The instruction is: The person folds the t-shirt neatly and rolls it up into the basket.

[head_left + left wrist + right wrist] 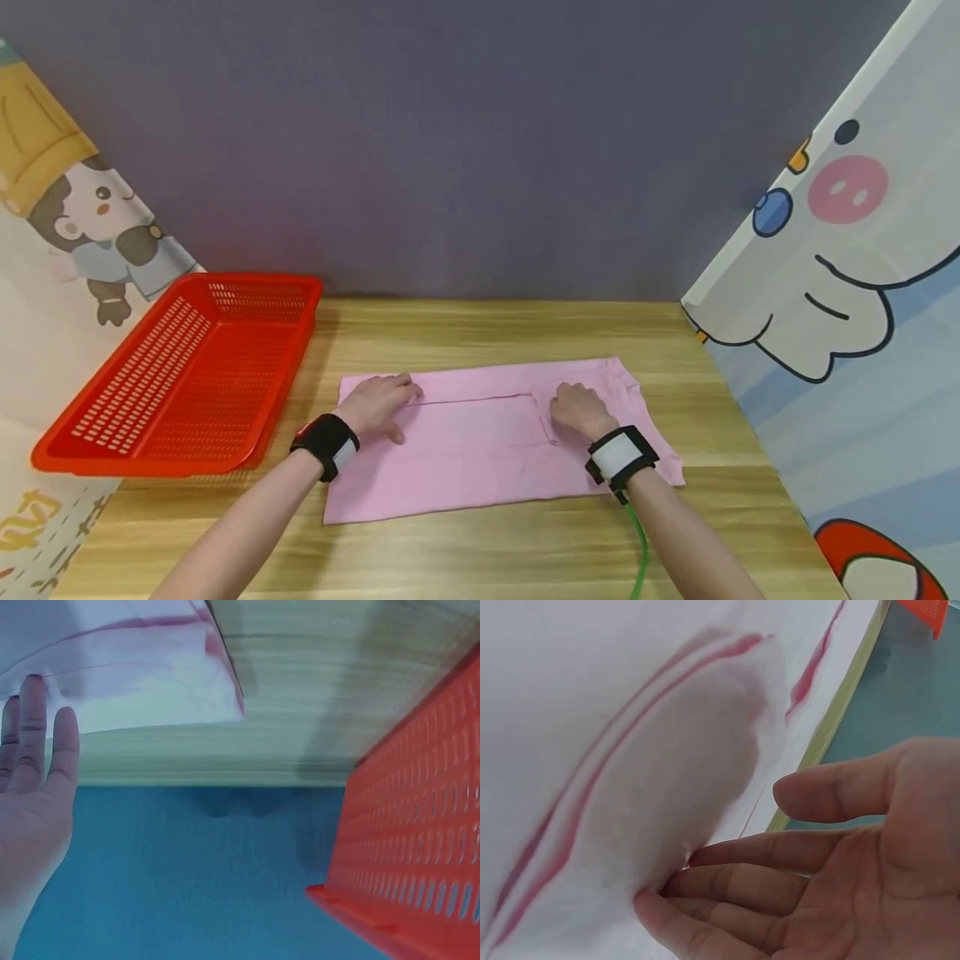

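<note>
A pink folded garment (465, 467) lies flat on the wooden table, longer from left to right, with its upper strip folded over. My left hand (377, 407) rests on its upper left part, fingers loosely extended; the left wrist view shows the fingertips (66, 724) against the cloth. On the right part, my right hand (581, 410) touches a small folded-over flap (546, 408). In the right wrist view its fingers (735, 889) lie nearly straight with their tips on the flap, and the thumb stands apart from the cloth. Which garment it is, I cannot tell.
A red perforated plastic basket (225, 375) stands left of the garment at the table's left edge. The wooden table (465, 554) is bounded by a dark grey panel (480, 167) behind and printed cartoon panels at both sides. A green cable (642, 550) hangs from the right wristband.
</note>
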{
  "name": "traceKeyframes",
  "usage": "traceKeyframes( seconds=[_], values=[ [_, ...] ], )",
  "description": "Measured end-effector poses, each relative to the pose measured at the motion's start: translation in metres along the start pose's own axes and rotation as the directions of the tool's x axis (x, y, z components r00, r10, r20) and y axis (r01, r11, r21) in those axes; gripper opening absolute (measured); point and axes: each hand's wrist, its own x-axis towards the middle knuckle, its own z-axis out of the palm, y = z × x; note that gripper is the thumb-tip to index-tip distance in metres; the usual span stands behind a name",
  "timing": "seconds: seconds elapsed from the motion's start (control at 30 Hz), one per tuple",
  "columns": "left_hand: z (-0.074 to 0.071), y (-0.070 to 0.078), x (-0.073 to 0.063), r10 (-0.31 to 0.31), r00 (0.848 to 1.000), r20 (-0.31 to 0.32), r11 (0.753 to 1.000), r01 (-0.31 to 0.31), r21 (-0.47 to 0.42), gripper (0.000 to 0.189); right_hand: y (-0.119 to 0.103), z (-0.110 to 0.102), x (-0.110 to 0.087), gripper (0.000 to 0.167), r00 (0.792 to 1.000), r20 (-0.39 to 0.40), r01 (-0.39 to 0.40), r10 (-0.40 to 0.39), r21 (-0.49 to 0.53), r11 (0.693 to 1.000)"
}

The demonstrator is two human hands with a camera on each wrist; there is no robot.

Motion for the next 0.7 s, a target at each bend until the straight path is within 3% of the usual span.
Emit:
traceKeyframes(
  seconds=[0.33,0.57,0.7],
  values=[
    [0.000,-0.007,0.010,0.067,0.997,0.045,0.998,-0.066,-0.018,0.091,-0.005,0.002,0.013,0.023,0.999,0.039,-0.037,0.037,-0.006,0.999],
    [0.004,-0.010,0.012,0.093,0.995,0.036,0.995,-0.095,0.041,0.118,-0.008,0.005,0.026,0.028,0.996,0.068,-0.057,0.060,-0.043,0.997],
    [0.004,-0.009,0.013,0.140,0.989,0.042,0.987,-0.143,0.078,0.126,-0.010,0.006,0.029,0.039,0.995,0.084,-0.057,0.062,-0.064,0.996]
  ],
)
